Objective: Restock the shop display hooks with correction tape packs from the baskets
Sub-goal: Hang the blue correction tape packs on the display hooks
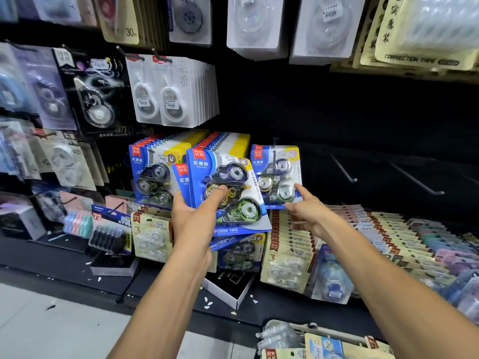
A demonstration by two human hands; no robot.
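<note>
My left hand point(193, 218) holds a small stack of blue correction tape packs point(225, 193). My thumb lies across the front of the top pack, pressing on the clear bubble, and my other fingers are curled behind the stack. The top pack has three tape rollers under the plastic. Along its bottom edge I can read "ECTION TAPE" in white letters. A red tag with Chinese writing sits in its top corner, and there are more Chinese words in white on the blue card beside it.

My right hand point(308, 208) reaches out just to the right of that stack. My first finger is straight and its tip touches the lower edge of one more blue pack hanging on a hook point(278, 174); my thumb is under the card. I cannot tell if I am pinching it or only touching it. This pack has the same red tag and three shiny rollers.

Behind my left hand hang two full rows of the same blue packs point(158, 174). To the right of my right hand, bare metal hooks point(344, 169) stick out from the dark wall.

Below my hands lie cream packs with a big "3" point(285, 263) on them, and a blue pack showing "CORRECTION TAPE" point(237, 251). Up and to the right hang tan packs that say "CORRECTION TAPE" point(420, 47). Up and to the left, a card reads "30m" point(121, 22). Near my right arm, low down, is a basket point(324, 340) with more packs.
</note>
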